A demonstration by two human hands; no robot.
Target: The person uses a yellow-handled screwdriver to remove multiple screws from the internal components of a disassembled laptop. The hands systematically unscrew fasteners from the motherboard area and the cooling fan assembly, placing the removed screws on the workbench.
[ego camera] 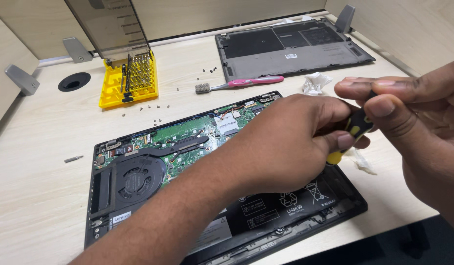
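An opened laptop lies on the desk with its green board, fan and black battery exposed. My left hand reaches across it from the lower left and grips the lower part of a black and yellow screwdriver. My right hand comes in from the right and pinches the screwdriver's top between thumb and fingers. The screwdriver's tip is hidden behind my left hand, over the laptop's right side.
The removed bottom cover lies at the back right. A pink toothbrush, loose small screws, a yellow bit set with a raised clear lid, a loose bit, crumpled tissues and a round cable hole are on the desk.
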